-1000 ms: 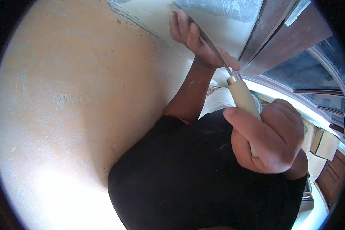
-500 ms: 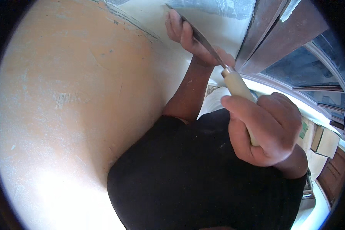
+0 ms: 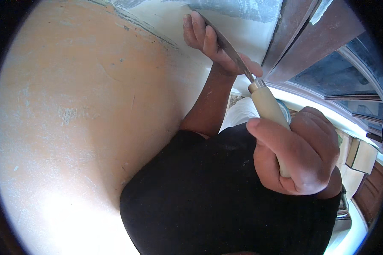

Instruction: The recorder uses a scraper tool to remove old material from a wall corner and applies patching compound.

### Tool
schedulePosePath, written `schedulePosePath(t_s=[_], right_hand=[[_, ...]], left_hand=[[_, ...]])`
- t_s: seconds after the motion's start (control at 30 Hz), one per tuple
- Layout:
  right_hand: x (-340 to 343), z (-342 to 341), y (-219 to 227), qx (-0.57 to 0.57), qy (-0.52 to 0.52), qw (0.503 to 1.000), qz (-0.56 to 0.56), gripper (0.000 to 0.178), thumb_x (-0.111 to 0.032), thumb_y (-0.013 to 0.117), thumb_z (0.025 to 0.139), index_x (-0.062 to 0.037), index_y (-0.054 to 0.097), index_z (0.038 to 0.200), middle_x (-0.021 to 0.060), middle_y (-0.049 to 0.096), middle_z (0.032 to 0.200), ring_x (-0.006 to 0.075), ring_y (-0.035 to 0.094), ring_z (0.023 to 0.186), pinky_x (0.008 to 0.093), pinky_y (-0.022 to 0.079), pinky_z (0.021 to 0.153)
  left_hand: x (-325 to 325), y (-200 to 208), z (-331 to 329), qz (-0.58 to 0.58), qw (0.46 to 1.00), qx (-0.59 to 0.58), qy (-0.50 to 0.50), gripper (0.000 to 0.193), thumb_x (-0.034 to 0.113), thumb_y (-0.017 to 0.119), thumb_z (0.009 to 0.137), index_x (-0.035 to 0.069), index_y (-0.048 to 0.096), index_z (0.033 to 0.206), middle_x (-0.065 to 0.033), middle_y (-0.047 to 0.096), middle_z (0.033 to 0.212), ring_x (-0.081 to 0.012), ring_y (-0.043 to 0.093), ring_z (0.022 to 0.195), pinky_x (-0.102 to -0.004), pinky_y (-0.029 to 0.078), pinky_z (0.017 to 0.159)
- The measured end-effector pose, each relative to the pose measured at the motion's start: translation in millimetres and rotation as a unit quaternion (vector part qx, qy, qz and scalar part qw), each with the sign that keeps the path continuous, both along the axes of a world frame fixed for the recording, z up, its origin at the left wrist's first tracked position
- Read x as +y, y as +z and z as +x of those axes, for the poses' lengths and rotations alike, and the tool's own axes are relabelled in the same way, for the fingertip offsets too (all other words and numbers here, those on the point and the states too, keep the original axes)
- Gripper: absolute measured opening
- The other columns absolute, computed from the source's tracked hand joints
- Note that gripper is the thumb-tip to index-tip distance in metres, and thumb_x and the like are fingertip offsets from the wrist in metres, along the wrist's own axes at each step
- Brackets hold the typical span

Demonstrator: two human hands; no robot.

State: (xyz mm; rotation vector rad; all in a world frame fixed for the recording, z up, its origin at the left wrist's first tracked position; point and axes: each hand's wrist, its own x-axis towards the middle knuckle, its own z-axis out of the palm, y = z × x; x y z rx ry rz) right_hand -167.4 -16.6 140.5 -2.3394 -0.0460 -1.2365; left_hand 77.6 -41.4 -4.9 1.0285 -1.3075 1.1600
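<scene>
In the head view, the tool (image 3: 269, 104) lies on a slant from the centre right up to the top middle of the frame, its pale handle lower and its dark metal blade (image 3: 230, 47) higher. The right hand (image 3: 300, 153), at the centre right, wraps the handle: its fingers are folded firmly about it, with the thumb (image 3: 260, 126) laid forward along the near side. The grip sits behind the ferrule, probably so that the blade stays clear of those fingers and the thumb can steer it. The left hand (image 3: 222, 58), near the top middle, is turned up behind the blade, which crosses in front of its palm; its fingers are half curled and slightly apart, not pinched together. This looks like a pose for backing or steadying the blade, though whether skin and metal touch I cannot tell. The left forearm (image 3: 208, 100) climbs steeply from the black shirt (image 3: 217, 191), close beside the patchy orange wall (image 3: 72, 85) that fills the left of the frame. The right wrist is bent in before the chest, its forearm mostly hidden, seemingly to bring the handle toward the left palm. The brown frame (image 3: 302, 55) stands at the upper right, beyond both hands.
</scene>
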Motion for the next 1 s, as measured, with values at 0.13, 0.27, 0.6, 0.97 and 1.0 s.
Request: schedulePosePath(t_s=[0.13, 0.27, 0.6, 0.97, 1.0], right_hand=[[2.7, 2.9, 1.5, 0.021, -0.014, 0.999, -0.025, 0.030, 0.000, 0.075, 0.071, -0.0070, 0.070, 0.100, 0.0053, 0.054, 0.060, 0.0153, 0.050, 0.046, 0.0259, 0.032, 0.044], [-8.2, -2.3, 3.4, 0.074, 0.003, 0.996, -0.041, 0.029, 0.001, 0.074, 0.070, -0.0055, 0.069, 0.098, 0.0048, 0.052, 0.059, 0.0150, 0.049, 0.045, 0.0262, 0.031, 0.044], [-7.3, 3.1, 4.1, 0.069, 0.005, 0.997, -0.027, 0.032, 0.004, 0.071, 0.066, -0.0042, 0.071, 0.097, 0.0037, 0.052, 0.058, 0.0156, 0.045, 0.044, 0.0289, 0.029, 0.043], [-6.5, -1.0, 3.3, 0.054, -0.008, 0.998, -0.012, 0.035, 0.007, 0.072, 0.065, -0.0042, 0.070, 0.098, 0.0036, 0.052, 0.060, 0.0147, 0.044, 0.044, 0.0292, 0.029, 0.043], [-4.2, -2.9, 5.0, 0.067, -0.001, 0.997, -0.029, 0.034, 0.007, 0.072, 0.066, -0.0043, 0.070, 0.098, 0.0039, 0.052, 0.059, 0.0149, 0.044, 0.043, 0.0291, 0.029, 0.043]], left_hand=[[-12.9, -1.0, 4.6, -0.055, 0.997, 0.009, 0.048, 0.099, 0.081, 0.027, 0.086, 0.002, 0.027, 0.146, -0.0303, 0.032, 0.149, -0.0468, 0.024, 0.139, -0.0611, 0.015, 0.111], [-8.5, 6.0, -2.7, -0.039, 0.999, 0.000, 0.014, 0.097, 0.079, 0.028, 0.088, 0.001, 0.027, 0.146, -0.0308, 0.029, 0.150, -0.0468, 0.023, 0.139, -0.0612, 0.014, 0.111], [-13.5, 6.2, -3.2, -0.062, 0.996, 0.029, -0.048, 0.082, 0.062, 0.034, 0.093, -0.001, 0.027, 0.146, -0.0320, 0.026, 0.152, -0.0453, 0.019, 0.142, -0.0601, 0.011, 0.112], [-11.0, 11.8, -9.9, -0.041, 0.999, 0.017, -0.007, 0.090, 0.071, 0.032, 0.090, 0.000, 0.028, 0.145, -0.0303, 0.033, 0.148, -0.0459, 0.026, 0.138, -0.0599, 0.015, 0.111], [-15.2, 16.1, -12.2, -0.083, 0.995, 0.040, -0.028, 0.094, 0.075, 0.031, 0.089, 0.000, 0.029, 0.145, -0.0300, 0.035, 0.147, -0.0458, 0.027, 0.138, -0.0597, 0.015, 0.110]])
